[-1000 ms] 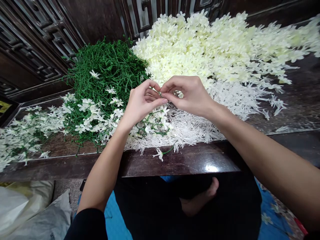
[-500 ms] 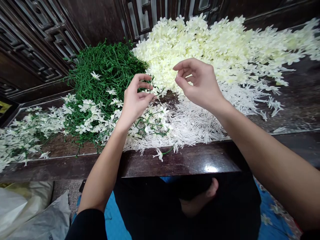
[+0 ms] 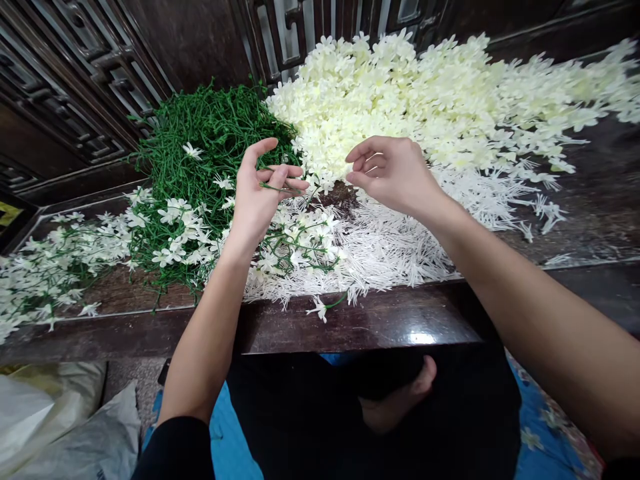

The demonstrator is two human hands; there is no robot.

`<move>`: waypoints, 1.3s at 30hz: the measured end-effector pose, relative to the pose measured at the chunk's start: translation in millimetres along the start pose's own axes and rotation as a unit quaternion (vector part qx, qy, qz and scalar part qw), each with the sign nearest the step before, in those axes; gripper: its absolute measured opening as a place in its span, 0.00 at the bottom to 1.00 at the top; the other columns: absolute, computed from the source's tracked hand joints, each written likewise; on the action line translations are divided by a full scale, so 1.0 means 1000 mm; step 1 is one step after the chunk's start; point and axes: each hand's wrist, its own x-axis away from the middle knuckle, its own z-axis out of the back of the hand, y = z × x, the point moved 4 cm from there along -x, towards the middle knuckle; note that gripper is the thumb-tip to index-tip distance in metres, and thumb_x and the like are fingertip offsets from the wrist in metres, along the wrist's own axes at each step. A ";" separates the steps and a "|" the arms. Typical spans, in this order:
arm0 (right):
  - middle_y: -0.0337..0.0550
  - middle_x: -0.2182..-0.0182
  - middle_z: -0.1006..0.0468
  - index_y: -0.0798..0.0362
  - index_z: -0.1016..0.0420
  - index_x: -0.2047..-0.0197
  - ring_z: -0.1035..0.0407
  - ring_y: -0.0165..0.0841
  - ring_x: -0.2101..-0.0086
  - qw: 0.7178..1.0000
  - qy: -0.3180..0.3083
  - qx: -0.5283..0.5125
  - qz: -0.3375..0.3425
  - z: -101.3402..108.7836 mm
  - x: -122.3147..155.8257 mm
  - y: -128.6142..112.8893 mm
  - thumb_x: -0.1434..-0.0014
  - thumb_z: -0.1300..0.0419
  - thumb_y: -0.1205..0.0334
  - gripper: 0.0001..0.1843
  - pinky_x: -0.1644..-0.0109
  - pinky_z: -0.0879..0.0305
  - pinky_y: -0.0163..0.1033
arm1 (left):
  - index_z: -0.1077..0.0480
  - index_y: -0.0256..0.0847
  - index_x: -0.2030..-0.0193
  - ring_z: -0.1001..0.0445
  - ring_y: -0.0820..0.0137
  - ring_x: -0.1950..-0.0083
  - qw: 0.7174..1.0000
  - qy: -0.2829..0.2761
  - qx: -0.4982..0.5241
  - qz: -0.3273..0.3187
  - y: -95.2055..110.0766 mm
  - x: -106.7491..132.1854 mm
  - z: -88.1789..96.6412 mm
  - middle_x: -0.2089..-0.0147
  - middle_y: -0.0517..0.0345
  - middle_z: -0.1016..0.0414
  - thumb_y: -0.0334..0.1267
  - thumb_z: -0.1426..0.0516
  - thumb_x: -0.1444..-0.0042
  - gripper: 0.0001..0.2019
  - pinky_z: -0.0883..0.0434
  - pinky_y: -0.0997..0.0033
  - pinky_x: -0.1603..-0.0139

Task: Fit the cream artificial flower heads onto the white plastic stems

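Observation:
My left hand point(image 3: 263, 187) is closed on a thin green plastic stem point(image 3: 274, 189), pinned between thumb and fingers, while the index finger is raised and bent. To its right, my right hand point(image 3: 393, 167) is held in a pinch; whatever its fingertips hold, if anything, is too small to name. Behind the left hand lies a heap of green stems point(image 3: 200, 133). Cream flower heads point(image 3: 400, 87) are piled beyond the right hand, and white stamen pieces point(image 3: 395, 243) spread beneath it. Flowers joined to stems point(image 3: 300, 240) lie just below the left hand.
The dark wooden bench point(image 3: 380, 320) carries all the piles, with a carved wooden back point(image 3: 200, 40) behind. More joined flowers point(image 3: 60, 267) lie at the left. A single flower point(image 3: 319, 308) rests on the front edge. Pale bags point(image 3: 90, 427) stand on the floor at lower left.
My left hand has turned and shifted slightly left, its index finger lifting and the stem now lying across the fingers. My right hand has dropped a little, still pinched.

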 end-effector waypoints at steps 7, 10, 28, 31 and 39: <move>0.48 0.61 0.20 0.52 0.22 0.69 0.25 0.39 0.66 0.997 -0.038 0.066 0.023 -0.006 0.001 0.002 0.45 0.34 0.68 0.03 0.56 0.23 0.55 | 0.42 0.48 0.42 0.18 0.72 0.62 0.999 -0.020 -0.033 -0.028 0.001 0.000 0.000 0.58 0.54 0.18 0.45 0.44 0.34 0.17 0.21 0.74 0.64; 0.47 0.67 0.20 0.51 0.24 0.71 0.28 0.37 0.68 0.999 0.010 0.046 -0.006 0.005 -0.004 0.006 0.44 0.36 0.71 0.06 0.61 0.24 0.51 | 0.42 0.46 0.43 0.18 0.73 0.62 0.999 -0.011 -0.030 -0.025 0.000 -0.002 0.001 0.60 0.55 0.18 0.46 0.44 0.34 0.17 0.21 0.75 0.64; 0.50 0.77 0.23 0.54 0.30 0.67 0.24 0.44 0.73 0.990 0.023 0.002 -0.138 0.018 -0.010 0.029 0.42 0.33 0.65 0.09 0.61 0.25 0.60 | 0.33 0.41 0.53 0.19 0.73 0.65 0.999 -0.007 0.004 -0.031 0.000 -0.002 -0.002 0.64 0.55 0.21 0.35 0.43 0.37 0.07 0.21 0.74 0.63; 0.52 0.72 0.23 0.52 0.27 0.64 0.23 0.52 0.65 0.992 0.021 -0.004 -0.123 0.021 -0.009 0.028 0.42 0.32 0.55 0.11 0.56 0.26 0.66 | 0.33 0.40 0.56 0.20 0.74 0.69 0.999 0.001 0.038 -0.018 -0.001 -0.002 -0.003 0.67 0.57 0.22 0.32 0.43 0.38 0.05 0.21 0.76 0.66; 0.49 0.74 0.24 0.50 0.31 0.71 0.23 0.44 0.69 0.989 0.012 -0.065 -0.135 0.020 -0.002 0.006 0.40 0.36 0.65 0.10 0.57 0.22 0.58 | 0.33 0.40 0.59 0.22 0.76 0.71 0.998 -0.002 0.062 -0.011 0.001 -0.001 -0.005 0.69 0.60 0.23 0.27 0.45 0.38 0.05 0.22 0.77 0.68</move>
